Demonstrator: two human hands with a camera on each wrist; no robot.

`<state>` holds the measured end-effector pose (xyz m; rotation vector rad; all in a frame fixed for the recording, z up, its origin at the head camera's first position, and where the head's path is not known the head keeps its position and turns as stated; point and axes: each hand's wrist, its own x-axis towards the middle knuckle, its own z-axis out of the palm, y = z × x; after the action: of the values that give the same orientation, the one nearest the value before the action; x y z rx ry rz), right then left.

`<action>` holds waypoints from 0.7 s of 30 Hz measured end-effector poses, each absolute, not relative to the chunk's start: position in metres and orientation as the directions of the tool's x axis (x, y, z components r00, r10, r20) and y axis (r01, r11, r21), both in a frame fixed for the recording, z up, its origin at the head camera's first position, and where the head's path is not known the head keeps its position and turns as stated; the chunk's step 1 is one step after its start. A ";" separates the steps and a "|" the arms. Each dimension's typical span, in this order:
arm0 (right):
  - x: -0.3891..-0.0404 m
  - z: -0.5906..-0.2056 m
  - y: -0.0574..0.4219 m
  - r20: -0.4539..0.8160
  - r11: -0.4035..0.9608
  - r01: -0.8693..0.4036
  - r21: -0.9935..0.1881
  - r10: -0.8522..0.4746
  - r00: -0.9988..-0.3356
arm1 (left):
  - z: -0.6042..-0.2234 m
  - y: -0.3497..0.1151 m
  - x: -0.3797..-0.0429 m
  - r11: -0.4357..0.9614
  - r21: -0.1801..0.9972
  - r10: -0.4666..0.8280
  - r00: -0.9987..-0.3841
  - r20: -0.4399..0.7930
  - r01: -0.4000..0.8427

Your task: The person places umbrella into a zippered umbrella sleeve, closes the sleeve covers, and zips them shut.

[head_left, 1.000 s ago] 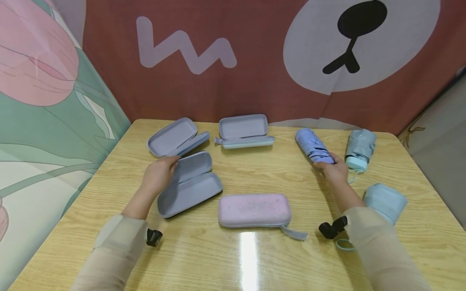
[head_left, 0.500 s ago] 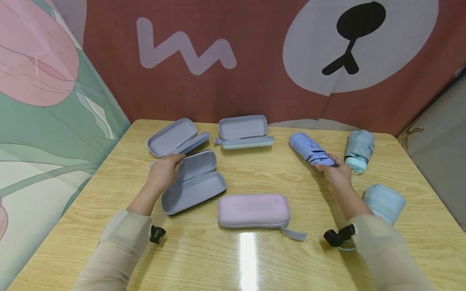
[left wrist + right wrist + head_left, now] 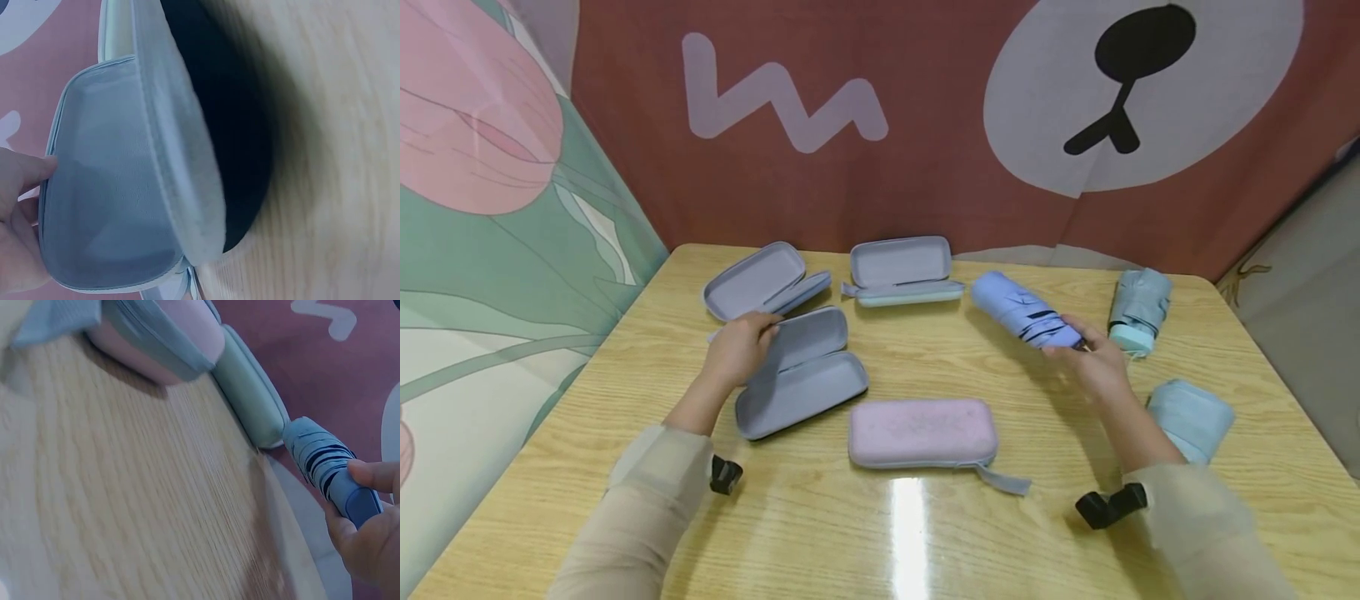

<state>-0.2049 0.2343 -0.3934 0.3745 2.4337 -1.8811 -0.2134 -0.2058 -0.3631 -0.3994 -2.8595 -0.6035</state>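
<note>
My right hand (image 3: 1093, 367) grips the end of a periwinkle-blue folded umbrella (image 3: 1018, 308), which points to the far left over the table. In the right wrist view, thumb and fingers hold the umbrella (image 3: 322, 456) near its flat end cap. My left hand (image 3: 737, 354) pinches the raised lid edge of a grey-lined hard case (image 3: 805, 396), which lies open with nothing inside. The left wrist view has the lid (image 3: 106, 169) upright, with fingertips (image 3: 47, 165) of the left hand at its rim. Part of the lid is hidden behind that hand in the head view.
Two more open cases, one at back left (image 3: 756, 283) and one at back centre (image 3: 902, 262), lie near the curtain. A closed pink case (image 3: 923, 433) lies at front centre. At right are a teal folded umbrella (image 3: 1141, 304) and a light blue folded bundle (image 3: 1191, 412).
The right hand has swung the blue umbrella leftward, lifting it and turning it more sideways. My left hand has shifted the open case slightly right and away from me, keeping its grip.
</note>
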 end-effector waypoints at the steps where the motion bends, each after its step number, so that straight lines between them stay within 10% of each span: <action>1: -0.206 -0.397 0.234 -0.179 0.216 0.210 -0.953 0.155 -0.972 | -0.363 -0.206 -0.214 0.881 0.372 0.218 -0.948 0.231 0.294; 12: -0.229 -0.450 0.239 -0.036 -0.046 0.034 -0.998 0.037 -0.999 | -0.363 -0.200 -0.220 0.864 0.419 0.209 -0.955 0.209 0.281; 21: -0.203 -0.407 0.204 0.028 0.030 -0.031 -0.999 -0.073 -0.997 | -0.364 -0.197 -0.226 0.855 0.441 0.206 -0.959 0.195 0.274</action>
<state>-0.2034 0.2039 -0.4073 -0.1123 2.2326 -2.1640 -0.2262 -0.1966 -0.3642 -0.3757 -2.8885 -0.7183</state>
